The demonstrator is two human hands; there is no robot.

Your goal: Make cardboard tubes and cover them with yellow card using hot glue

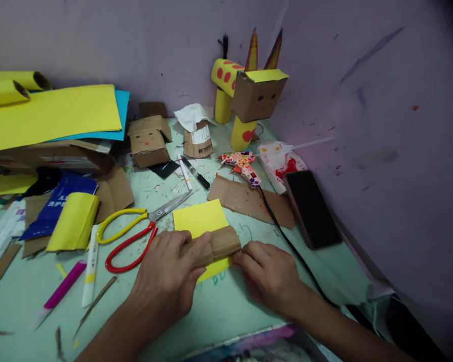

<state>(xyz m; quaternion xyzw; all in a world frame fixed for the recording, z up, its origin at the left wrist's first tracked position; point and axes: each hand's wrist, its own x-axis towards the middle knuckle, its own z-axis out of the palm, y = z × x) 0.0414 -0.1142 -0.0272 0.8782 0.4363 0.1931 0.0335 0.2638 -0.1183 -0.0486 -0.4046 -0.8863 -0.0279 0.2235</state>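
Note:
A brown cardboard tube lies across a yellow sheet of paper on the table. My left hand is closed over the tube's left part, thumb on top. At the tube's right end, my right hand has its fingers curled and pinched against the lower edge; its fingertips are partly hidden. Scissors with one yellow and one red handle lie just left of the paper, blades partly spread. Beyond the paper is a strip of cardboard.
A glue gun with a black cord and a phone lie at the right. Behind stands a cardboard animal. Yellow sheets, a yellow-wrapped tube, a white marker and a purple pen are at the left.

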